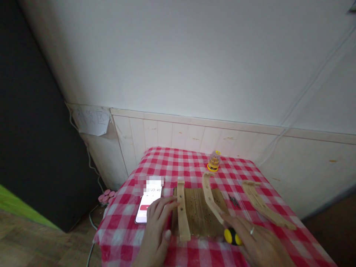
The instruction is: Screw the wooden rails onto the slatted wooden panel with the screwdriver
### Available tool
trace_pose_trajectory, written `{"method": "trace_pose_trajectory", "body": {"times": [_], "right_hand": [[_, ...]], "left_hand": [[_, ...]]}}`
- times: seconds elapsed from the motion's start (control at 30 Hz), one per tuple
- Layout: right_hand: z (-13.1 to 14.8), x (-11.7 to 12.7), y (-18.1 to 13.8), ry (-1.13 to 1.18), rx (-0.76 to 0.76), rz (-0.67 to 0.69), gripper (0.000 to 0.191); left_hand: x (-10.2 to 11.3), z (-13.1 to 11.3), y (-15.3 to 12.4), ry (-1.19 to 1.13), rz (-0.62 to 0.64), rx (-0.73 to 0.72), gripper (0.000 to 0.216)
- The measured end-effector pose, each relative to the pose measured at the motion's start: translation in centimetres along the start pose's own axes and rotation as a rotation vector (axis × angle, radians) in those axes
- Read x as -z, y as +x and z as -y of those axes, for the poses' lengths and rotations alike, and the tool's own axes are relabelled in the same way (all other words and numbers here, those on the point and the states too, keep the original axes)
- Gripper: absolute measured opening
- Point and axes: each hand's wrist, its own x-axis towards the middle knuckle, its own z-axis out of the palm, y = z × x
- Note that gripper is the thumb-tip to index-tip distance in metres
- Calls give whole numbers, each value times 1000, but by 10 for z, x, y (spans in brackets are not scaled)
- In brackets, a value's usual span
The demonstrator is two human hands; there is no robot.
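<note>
My left hand rests at the left side of a wooden board, its fingers stretched out and fingertips at a pale curved wooden strip with dark screw heads. My right hand is closed around a yellow-and-black handle, which looks like a screwdriver's; its shaft does not show. The right fingertips also reach the lower end of a second curved wooden strip, which lies across the board's right part. Several small holes dot the board.
Several dark screws lie right of the board, beside a third curved wooden strip. A lit phone lies on the left. A clear, yellow-based bit case stands at the back of the checked tablecloth, near the wall.
</note>
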Motion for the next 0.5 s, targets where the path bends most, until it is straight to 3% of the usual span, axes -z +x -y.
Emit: {"method": "trace_pose_trajectory", "body": {"times": [0.1, 0.17, 0.33, 0.5], "right_hand": [[24, -10, 10, -53, 80, 45, 54], [35, -15, 14, -102, 125, 144, 51], [44, -28, 14, -187, 202, 205, 41], [45, -30, 14, -176, 190, 183, 36]], "left_hand": [[4, -1, 15, -37, 79, 42, 68], [5, -2, 22, -66, 138, 21, 66], [6, -8, 36, -103, 243, 8, 64], [4, -10, 37, -75, 206, 83, 47]]}}
